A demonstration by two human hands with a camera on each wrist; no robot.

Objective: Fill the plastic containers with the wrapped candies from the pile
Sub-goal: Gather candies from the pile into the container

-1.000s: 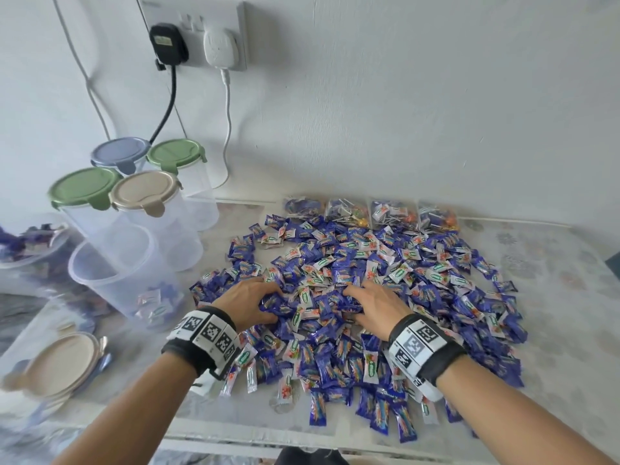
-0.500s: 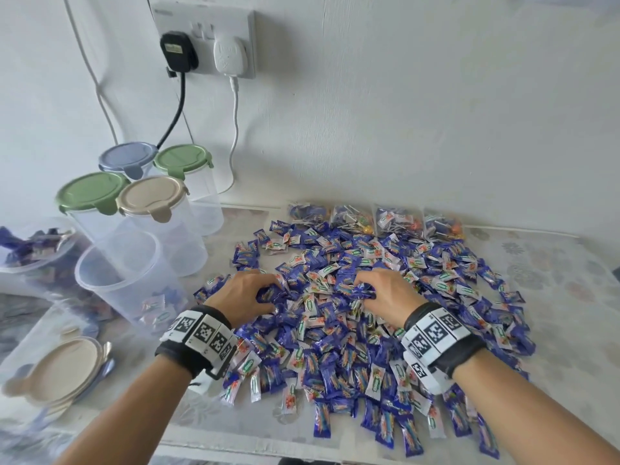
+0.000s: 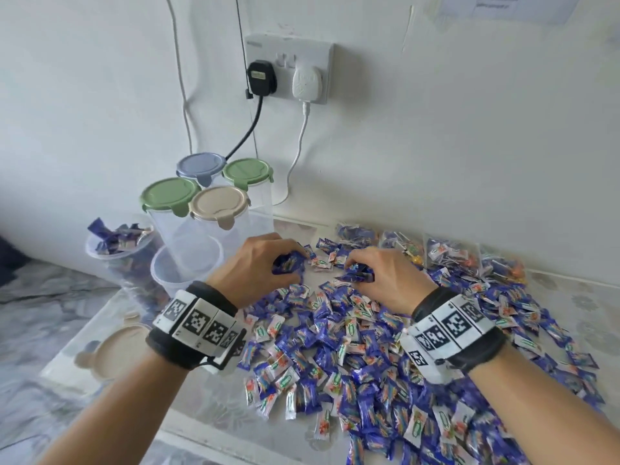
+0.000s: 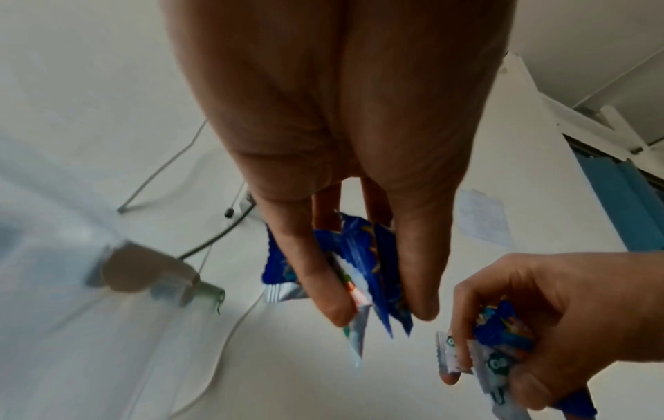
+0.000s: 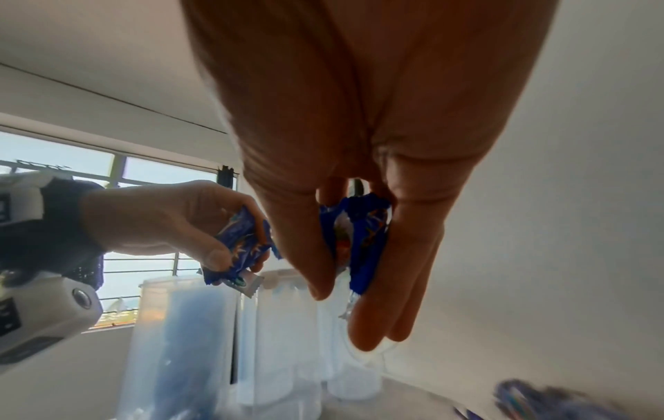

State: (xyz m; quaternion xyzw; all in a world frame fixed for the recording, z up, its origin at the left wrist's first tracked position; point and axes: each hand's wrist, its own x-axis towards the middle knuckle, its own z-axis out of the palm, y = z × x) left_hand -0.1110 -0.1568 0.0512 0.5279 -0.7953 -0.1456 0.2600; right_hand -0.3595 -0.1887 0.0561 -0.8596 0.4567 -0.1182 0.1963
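— Two hands, what's in them?
— Left hand [image 3: 256, 265] curls round a bunch of blue wrapped candies [image 4: 355, 255]; right hand [image 3: 385, 280] grips its own handful [image 5: 359, 236].
— Where, next to the pile [image 3: 385, 347]?
— Both raised over its far-left edge, side by side, apart.
— And the containers?
— Open plastic container [image 3: 186, 263] just left of the pile, right beside the left hand. Another heaped with candies [image 3: 117, 243] farther left, four lidded ones [image 3: 218, 209] behind, a loose beige lid [image 3: 110, 350] nearer the person
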